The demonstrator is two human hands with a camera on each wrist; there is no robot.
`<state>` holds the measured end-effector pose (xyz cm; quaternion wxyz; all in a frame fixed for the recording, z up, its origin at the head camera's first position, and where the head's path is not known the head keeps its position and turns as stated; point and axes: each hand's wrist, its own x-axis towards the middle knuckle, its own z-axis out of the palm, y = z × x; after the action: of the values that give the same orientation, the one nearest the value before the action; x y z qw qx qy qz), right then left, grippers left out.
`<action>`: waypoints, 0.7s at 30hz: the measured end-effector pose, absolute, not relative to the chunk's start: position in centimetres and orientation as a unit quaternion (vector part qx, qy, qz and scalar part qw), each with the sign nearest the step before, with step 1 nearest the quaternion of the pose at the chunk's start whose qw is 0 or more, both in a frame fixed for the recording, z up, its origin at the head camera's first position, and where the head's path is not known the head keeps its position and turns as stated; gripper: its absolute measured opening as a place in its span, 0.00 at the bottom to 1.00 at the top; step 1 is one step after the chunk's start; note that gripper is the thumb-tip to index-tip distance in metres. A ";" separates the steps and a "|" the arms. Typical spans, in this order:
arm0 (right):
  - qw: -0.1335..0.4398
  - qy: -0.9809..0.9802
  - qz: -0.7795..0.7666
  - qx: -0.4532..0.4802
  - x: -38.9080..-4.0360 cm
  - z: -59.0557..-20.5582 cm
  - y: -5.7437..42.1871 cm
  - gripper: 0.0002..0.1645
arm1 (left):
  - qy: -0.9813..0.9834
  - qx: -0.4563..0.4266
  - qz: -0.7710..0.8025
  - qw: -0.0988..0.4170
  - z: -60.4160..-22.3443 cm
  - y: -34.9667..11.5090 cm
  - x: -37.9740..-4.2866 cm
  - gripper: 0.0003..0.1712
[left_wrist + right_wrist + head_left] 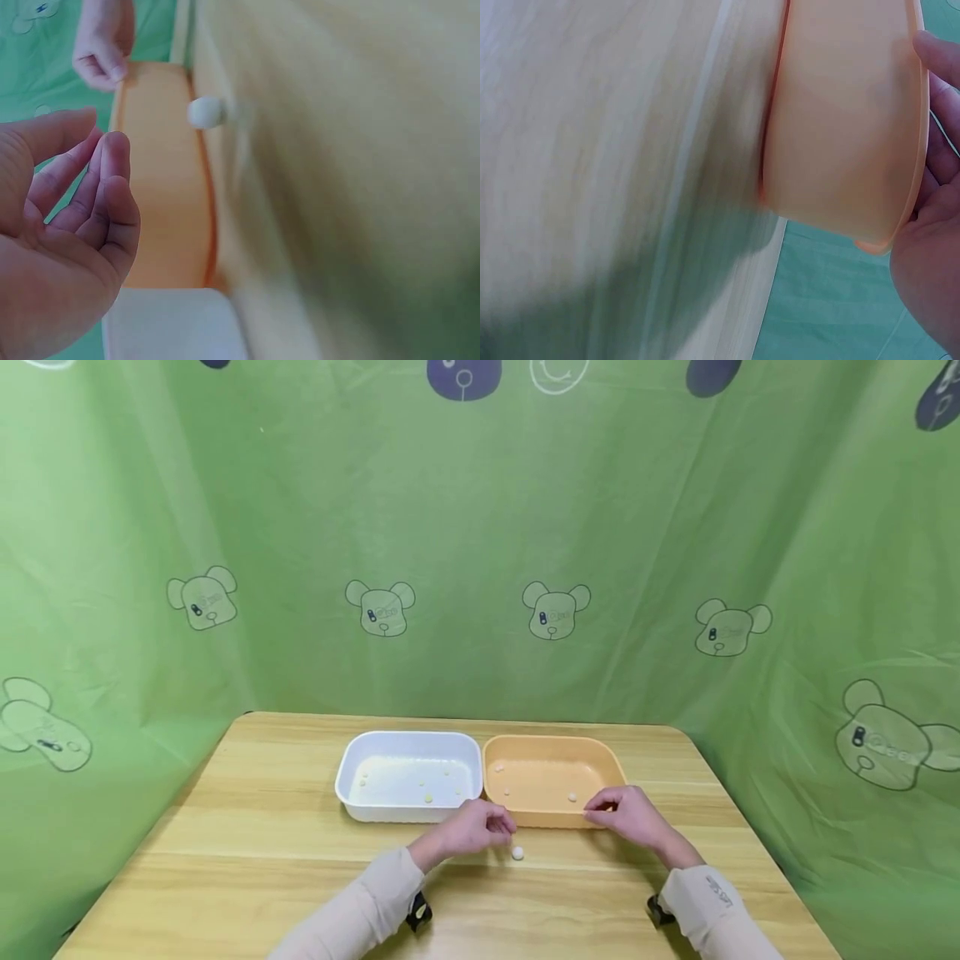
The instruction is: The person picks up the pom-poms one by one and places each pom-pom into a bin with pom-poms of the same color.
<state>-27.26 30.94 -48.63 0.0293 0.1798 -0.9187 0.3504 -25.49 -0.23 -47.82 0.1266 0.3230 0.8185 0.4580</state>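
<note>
In the head view my left hand (471, 828) hovers near the front of the two trays, where they meet. Its fingers are loosely bent, and nothing shows between thumb and fingertips in the left wrist view. Close to those fingertips is a small white ball (517, 853), in front of the orange tray (551, 819). My right hand (633, 816) pinches that tray's rim near the front right corner, thumb (939, 56) on the outer side and the other fingers behind the rim. A few small pale balls, one of them a white ball (572, 797), lie inside the orange tray.
Left of the orange tray, side against side, stands a white tray (408, 814) with several small yellowish pieces, among them a yellow ball (428, 798). Both stand on a wooden table (247, 860). A green curtain (465, 510) with bear prints hangs behind and at both sides.
</note>
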 end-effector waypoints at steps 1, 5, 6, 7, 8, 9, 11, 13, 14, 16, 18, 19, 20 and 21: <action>0.029 -0.919 0.350 0.180 -27.3 -48.7 31.0 0.04 | 0.820 0.321 0.455 0.132 -48.0 -0.2 -25.4 0.07; 0.027 -0.918 0.351 0.182 -27.3 -48.7 31.0 0.04 | 0.819 0.302 0.461 0.158 -48.8 0.1 -25.1 0.09; 0.027 -0.919 0.350 0.181 -27.3 -48.7 31.0 0.04 | 0.818 0.298 0.464 0.162 -49.0 0.1 -25.1 0.09; 0.028 -0.918 0.351 0.182 -27.3 -48.7 31.0 0.04 | 0.817 0.297 0.467 0.165 -49.1 0.2 -25.1 0.09; 0.030 -0.918 0.351 0.183 -27.3 -48.7 31.0 0.04 | 0.815 0.296 0.469 0.167 -49.3 0.3 -25.1 0.10; 0.031 -0.917 0.352 0.184 -27.3 -48.7 30.9 0.04 | 0.815 0.297 0.468 0.167 -49.4 0.3 -25.1 0.10; 0.033 -0.917 0.351 0.186 -27.3 -48.6 30.9 0.03 | 0.816 0.301 0.465 0.165 -49.6 0.5 -25.2 0.10; 0.035 -0.917 0.350 0.186 -27.3 -48.6 30.9 0.03 | 0.820 0.305 0.457 0.162 -49.8 0.6 -25.3 0.10; 0.035 -0.918 0.349 0.186 -27.3 -48.6 30.9 0.03 | 0.822 0.307 0.453 0.159 -49.9 0.7 -25.3 0.10; 0.035 -0.919 0.347 0.186 -27.3 -48.5 30.9 0.03 | 0.827 0.309 0.443 0.153 -50.1 0.8 -25.4 0.10; 0.035 -0.918 0.347 0.186 -27.2 -48.5 30.9 0.03 | 0.834 0.309 0.431 0.149 -50.2 1.0 -25.4 0.10; 0.035 -0.918 0.348 0.186 -27.2 -48.5 30.8 0.03 | 0.837 0.309 0.427 0.147 -50.2 1.0 -25.5 0.10; 0.034 -0.918 0.349 0.186 -27.2 -48.5 30.8 0.03 | 0.840 0.310 0.422 0.145 -50.3 1.1 -25.5 0.10; 0.034 -0.918 0.349 0.186 -27.2 -48.5 30.8 0.03 | 0.842 0.311 0.417 0.143 -50.4 1.2 -25.5 0.10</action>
<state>-27.21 30.84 -48.48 0.0343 0.1865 -0.9176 0.3494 -25.55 1.16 -50.38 0.1432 0.3109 0.8420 0.4169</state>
